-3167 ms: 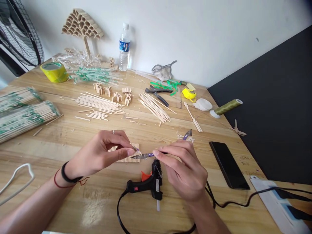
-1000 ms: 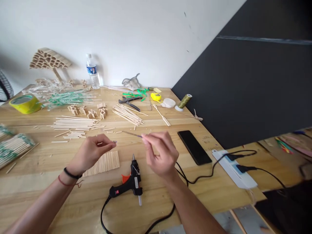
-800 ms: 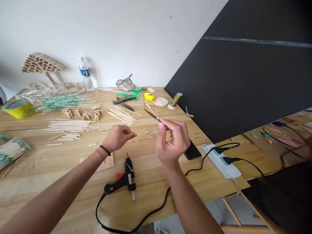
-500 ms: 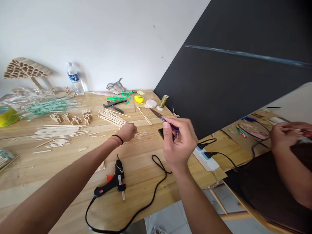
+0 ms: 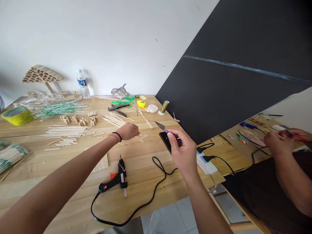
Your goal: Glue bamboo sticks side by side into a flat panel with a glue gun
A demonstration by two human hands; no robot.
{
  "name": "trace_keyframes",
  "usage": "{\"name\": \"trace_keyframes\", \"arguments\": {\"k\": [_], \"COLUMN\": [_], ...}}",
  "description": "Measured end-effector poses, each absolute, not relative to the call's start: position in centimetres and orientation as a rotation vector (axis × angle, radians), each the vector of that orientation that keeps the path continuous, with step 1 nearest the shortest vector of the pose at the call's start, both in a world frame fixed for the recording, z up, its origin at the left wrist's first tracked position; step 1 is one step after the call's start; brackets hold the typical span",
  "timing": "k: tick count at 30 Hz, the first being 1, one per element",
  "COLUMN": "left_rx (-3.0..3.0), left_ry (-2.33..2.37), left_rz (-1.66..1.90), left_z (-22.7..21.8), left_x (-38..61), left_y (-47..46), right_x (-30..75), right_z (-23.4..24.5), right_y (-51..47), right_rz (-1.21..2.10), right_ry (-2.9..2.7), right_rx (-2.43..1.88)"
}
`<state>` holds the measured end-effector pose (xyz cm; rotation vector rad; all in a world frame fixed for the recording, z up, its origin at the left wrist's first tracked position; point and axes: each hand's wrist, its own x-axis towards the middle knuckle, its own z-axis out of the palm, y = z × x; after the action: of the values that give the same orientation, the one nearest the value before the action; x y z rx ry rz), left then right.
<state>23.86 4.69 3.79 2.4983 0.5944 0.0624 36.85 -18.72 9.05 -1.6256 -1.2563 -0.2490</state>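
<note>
While pinched: right hand round snips.

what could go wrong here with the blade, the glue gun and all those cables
1. The right hand holds small purple snips with the bare blades pointing toward the left hand; a slip might nick it.
2. The glue gun lies on the wooden table with its cord looping by the front edge; a snag could drag it off.
3. The phone lies just under the snips; dropped, they could scratch it.
</note>
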Motion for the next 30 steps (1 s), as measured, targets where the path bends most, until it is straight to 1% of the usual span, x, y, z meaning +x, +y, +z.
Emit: {"name": "trace_keyframes", "arguments": {"k": [7,14,20,25,28,30], "left_rx": [2.462,2.441,2.499,2.547,2.553,2.553], "left_ry": [0.564,0.526,0.541,0.617,0.693,0.747], "left_rz": [-0.009,-0.03,0.007,0.036,0.069,0.097], "left_z": [3.3,2.7,2.8,4.3,5.5,5.8], "left_x": [27.4,27.2,25.2,23.1,19.6,16.1], "left_y": [4.2,4.5,5.0,4.4,2.4,-0.3], "right_x": [36.8,37.4,36.7,35.8,35.5,35.3], "right_z": [9.3,8.7,8.6,8.2,7.6,6.9], "right_y": [-21.1,-22.6,-21.3,-20.5,-20.6,-20.8], "right_rz": [-0.176,-0.088,-0.041,0.02,0.077,0.18], "right_ry": [-1.146,-1.102,-1.121,-1.141,-1.12,-1.128], "right_rx": [-1.695,-1.734,-1.732,-1.717,-1.731,-1.741]}}
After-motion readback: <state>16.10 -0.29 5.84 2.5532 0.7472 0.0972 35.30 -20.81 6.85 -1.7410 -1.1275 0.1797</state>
